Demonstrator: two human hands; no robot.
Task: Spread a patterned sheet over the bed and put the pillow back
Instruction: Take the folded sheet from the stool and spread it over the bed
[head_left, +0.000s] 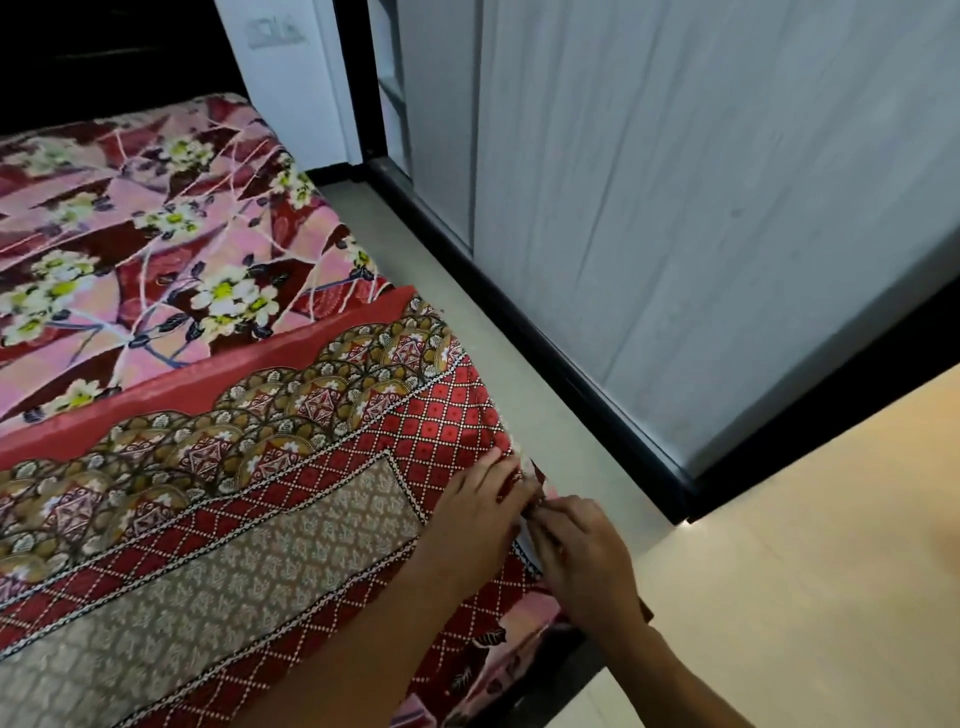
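Note:
A red patterned sheet (291, 499) with a diamond grid, gold scalloped border and beige centre panel covers the near part of the bed. Beyond it the pink floral bed cover (156, 228) lies bare. My left hand (480, 512) rests palm down on the sheet at the bed's right edge, its fingertips on the hem. My right hand (584, 553) pinches the sheet's edge right beside it, where the cloth hangs over the side. No pillow is in view.
A narrow strip of pale floor (524, 395) runs between the bed and a grey wardrobe (701, 208) with a black base rail. A beige surface (810, 571) lies at the lower right. A white wall with a switch plate (275, 31) stands at the bed's far end.

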